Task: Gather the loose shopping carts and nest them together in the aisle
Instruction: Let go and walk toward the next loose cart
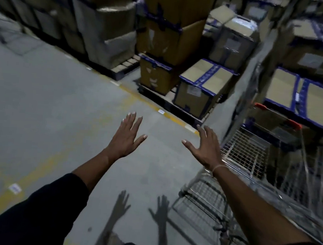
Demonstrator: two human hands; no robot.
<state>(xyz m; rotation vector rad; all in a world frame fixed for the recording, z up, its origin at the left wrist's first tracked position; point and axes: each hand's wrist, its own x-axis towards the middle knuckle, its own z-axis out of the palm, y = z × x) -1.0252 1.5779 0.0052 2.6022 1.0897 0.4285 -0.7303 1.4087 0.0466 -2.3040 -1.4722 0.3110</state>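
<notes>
While both arms reach forward, hands, left and right, spread open beside carts.

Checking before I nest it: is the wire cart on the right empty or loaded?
Empty, as far as visible: the shopping cart's wire basket shows only bare mesh. Both hands are off it.

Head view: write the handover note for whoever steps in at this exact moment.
Left hand: open, fingers spread, holding nothing, above the floor.
Right hand: open, empty, just left of the carts.
Shopping carts: wire carts on the right, beside the stacked boxes; they look at least partly nested, but blur hides how many.
Done: unclear.
Left: grip a red cart handle, check for more loose carts.
</notes>
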